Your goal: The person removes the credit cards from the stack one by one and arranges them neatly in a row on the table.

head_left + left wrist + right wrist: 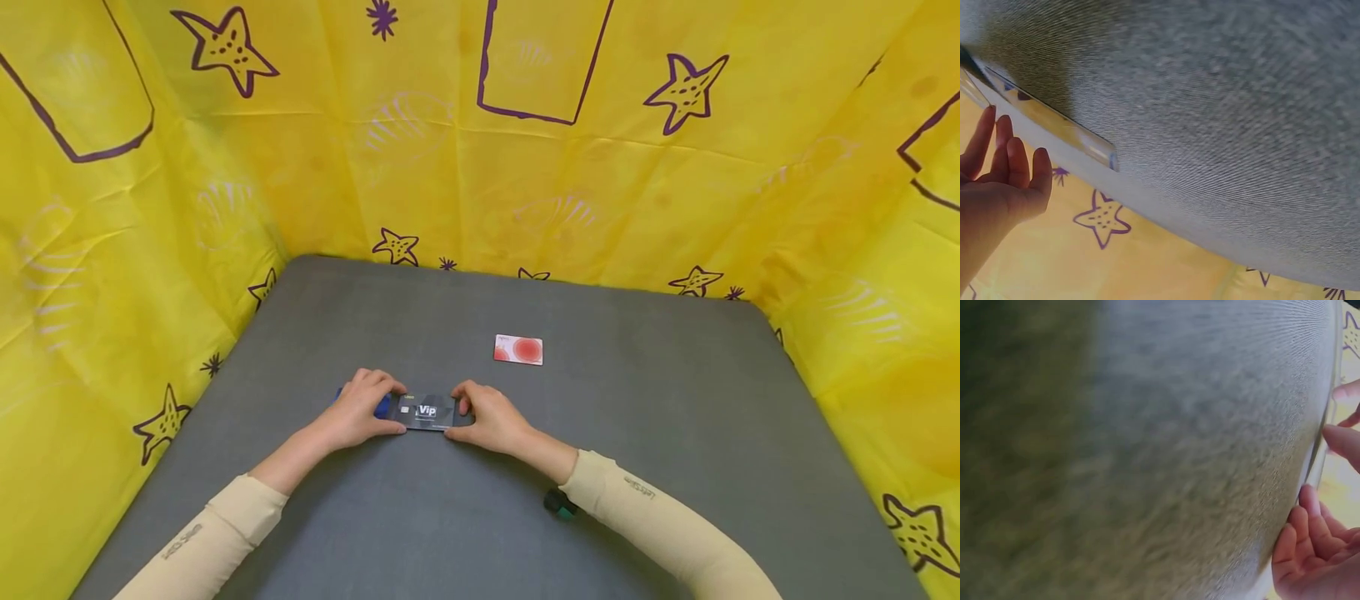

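Observation:
A black bank-style card (427,412) marked "Vip" lies face up between the two hands in the head view. My left hand (358,412) pinches its left end, thumb on the near edge and fingers on the far edge. At the right end, my right hand (493,419) holds it the same way, with the other fingers curled. A blue card (383,407) shows partly beneath the left hand, the rest of it hidden. In the left wrist view, a glossy card (1066,128) is seen at a slant close to the grey surface, near the fingers (1038,178).
Beyond the right hand, a white and red card (518,350) lies on the grey table (480,517). Yellow cloth (450,167) with purple starfish drawings surrounds the table at the back and sides. A small dark device (560,504) sits at the right wrist.

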A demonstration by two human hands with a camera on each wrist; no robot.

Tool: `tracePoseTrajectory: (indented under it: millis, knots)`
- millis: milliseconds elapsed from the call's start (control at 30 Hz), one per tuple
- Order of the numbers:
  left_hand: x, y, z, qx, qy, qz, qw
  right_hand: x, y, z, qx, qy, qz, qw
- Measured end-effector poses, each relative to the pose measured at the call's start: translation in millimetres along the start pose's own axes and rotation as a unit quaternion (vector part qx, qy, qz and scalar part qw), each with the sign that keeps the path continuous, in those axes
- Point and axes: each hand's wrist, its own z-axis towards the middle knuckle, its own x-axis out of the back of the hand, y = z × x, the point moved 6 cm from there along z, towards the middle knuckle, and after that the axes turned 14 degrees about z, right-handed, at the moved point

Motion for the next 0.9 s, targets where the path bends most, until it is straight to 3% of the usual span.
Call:
tracePoseTrajectory:
  millis: [233, 900]
  knots:
    - [-2.0, -5.2, -2.4, 0.016, -0.024, -0.011, 0.9995, -3, -3, 4.1, -0.002, -0.005, -0.012, 0.9999]
    - [-4.0, -12.4, -3.8, 0.035, -0.034, -0.025, 0.9985, -6, -3, 6.4, -0.009, -0.012, -0.019, 0.9997]
